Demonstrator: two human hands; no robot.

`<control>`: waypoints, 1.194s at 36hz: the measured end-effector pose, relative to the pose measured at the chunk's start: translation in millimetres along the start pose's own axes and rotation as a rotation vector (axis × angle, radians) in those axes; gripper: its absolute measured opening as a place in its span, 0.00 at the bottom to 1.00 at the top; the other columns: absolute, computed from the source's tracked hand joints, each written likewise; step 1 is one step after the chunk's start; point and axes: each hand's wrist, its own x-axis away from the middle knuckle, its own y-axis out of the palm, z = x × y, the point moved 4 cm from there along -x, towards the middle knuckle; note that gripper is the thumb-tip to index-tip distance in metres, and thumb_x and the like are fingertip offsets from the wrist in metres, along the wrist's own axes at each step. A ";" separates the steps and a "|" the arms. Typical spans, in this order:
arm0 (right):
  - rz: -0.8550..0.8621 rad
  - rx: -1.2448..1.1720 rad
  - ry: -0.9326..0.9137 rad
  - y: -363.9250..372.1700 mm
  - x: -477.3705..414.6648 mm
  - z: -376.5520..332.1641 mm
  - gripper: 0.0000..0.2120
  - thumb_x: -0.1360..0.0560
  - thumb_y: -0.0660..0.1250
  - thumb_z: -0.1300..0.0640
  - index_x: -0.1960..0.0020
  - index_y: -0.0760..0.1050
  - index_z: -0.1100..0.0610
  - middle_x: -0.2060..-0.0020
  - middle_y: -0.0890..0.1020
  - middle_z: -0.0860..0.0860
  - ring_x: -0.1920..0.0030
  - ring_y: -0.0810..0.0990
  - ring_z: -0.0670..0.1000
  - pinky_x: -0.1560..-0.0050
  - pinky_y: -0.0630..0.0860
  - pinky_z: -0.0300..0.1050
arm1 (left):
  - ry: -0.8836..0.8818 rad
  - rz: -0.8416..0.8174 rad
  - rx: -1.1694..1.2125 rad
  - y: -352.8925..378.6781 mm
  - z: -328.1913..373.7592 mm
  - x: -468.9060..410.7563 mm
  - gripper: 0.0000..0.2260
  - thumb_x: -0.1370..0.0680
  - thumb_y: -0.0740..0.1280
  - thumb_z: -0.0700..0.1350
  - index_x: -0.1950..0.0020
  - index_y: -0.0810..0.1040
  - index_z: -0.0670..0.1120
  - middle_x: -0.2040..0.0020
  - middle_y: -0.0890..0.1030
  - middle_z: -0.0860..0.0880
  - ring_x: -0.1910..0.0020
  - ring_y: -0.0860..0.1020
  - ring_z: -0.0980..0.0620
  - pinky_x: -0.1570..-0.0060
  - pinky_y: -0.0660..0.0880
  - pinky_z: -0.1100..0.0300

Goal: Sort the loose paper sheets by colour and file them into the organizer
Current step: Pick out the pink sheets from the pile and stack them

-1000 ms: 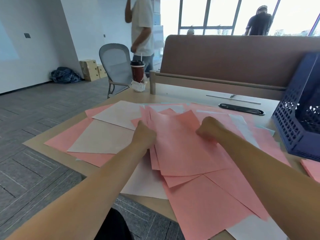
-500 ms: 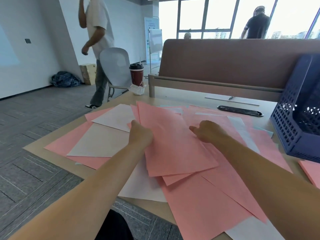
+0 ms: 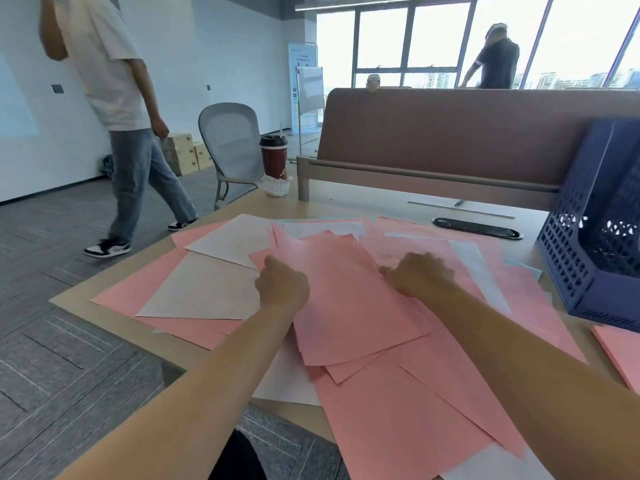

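From the head camera, the gathered pink sheets [image 3: 349, 306] lie between the two hands on the desk [image 3: 381, 202]. The left grip [image 3: 282, 287] is curled round their left edge. The right grip [image 3: 419, 275] sits on their right edge with knuckles up and fingers bent. Its thumb lies on the top sheet, so it looks like a pinch, though the fingertips are hidden.

The bundle is light, thin and limp. It will likely sag if lifted by one edge, and the sheets should slide over one another easily. Holding both long edges, as here, suits it best, and squaring the bundle against the desk would help before filing.

Under and beyond both grips more loose pink paper is spread, overlapping. White sheets [image 3: 207, 289] lie just left of the left grip, and another white sheet [image 3: 481, 271] lies just right of the right grip.

The blue organizer [image 3: 588, 237] stands well to the right of the right grip, tilted with its open side facing inward. A separate pink pile [image 3: 620, 355] rests near its base.
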 end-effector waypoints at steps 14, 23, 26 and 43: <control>-0.126 -0.087 -0.214 14.7 7.3 -34.1 0.37 0.23 0.57 0.32 0.26 0.64 0.59 0.30 0.72 0.57 0.32 0.72 0.59 0.34 0.71 0.53 | -0.050 -0.010 0.249 0.2 -1.0 -9.1 0.17 0.30 0.64 0.35 0.42 0.75 0.34 0.46 0.80 0.35 0.52 0.80 0.37 0.60 0.74 0.54; -0.159 -0.257 -0.250 7.8 13.7 -37.4 0.38 0.22 0.57 0.33 0.22 0.57 0.57 0.26 0.67 0.57 0.28 0.68 0.59 0.33 0.67 0.51 | 0.046 -0.128 0.171 13.3 11.1 12.6 0.38 0.22 0.58 0.32 0.20 0.40 0.47 0.32 0.72 0.43 0.41 0.75 0.41 0.40 0.72 0.52; -0.062 -0.153 -0.101 5.7 13.8 -21.9 0.38 0.24 0.52 0.29 0.25 0.62 0.55 0.29 0.70 0.59 0.29 0.67 0.63 0.31 0.64 0.61 | 0.029 -0.112 0.170 8.2 11.4 12.7 0.41 0.24 0.57 0.32 0.20 0.36 0.50 0.28 0.70 0.44 0.45 0.75 0.43 0.40 0.73 0.52; -0.091 0.068 0.076 -12.4 27.3 52.8 0.15 0.24 0.60 0.62 0.37 0.72 0.58 0.40 0.75 0.56 0.38 0.74 0.60 0.39 0.72 0.53 | 0.148 -0.211 -0.013 40.6 28.8 32.7 0.17 0.25 0.58 0.33 0.37 0.72 0.38 0.41 0.76 0.41 0.47 0.75 0.43 0.53 0.69 0.59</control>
